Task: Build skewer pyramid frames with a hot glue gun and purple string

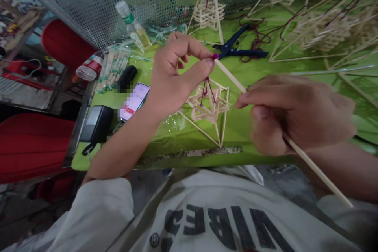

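My left hand (174, 73) pinches the tip of a long wooden stick (228, 75), where a bit of dark purple thread (215, 56) is wound. My right hand (295, 112) is closed round the same stick lower down; its free end runs out towards my lap at the lower right. Below the hands, on the green table (165, 149), lies a small frame of thin sticks (211, 106) tied with purple thread.
Blue scissors (236, 49) and loose purple thread lie behind the hands. Several finished stick frames (319, 31) fill the back right. A phone (134, 101), a black pouch (96, 124), a black case, packets of sticks and two bottles (134, 27) sit at the left. A perforated metal screen stands behind.
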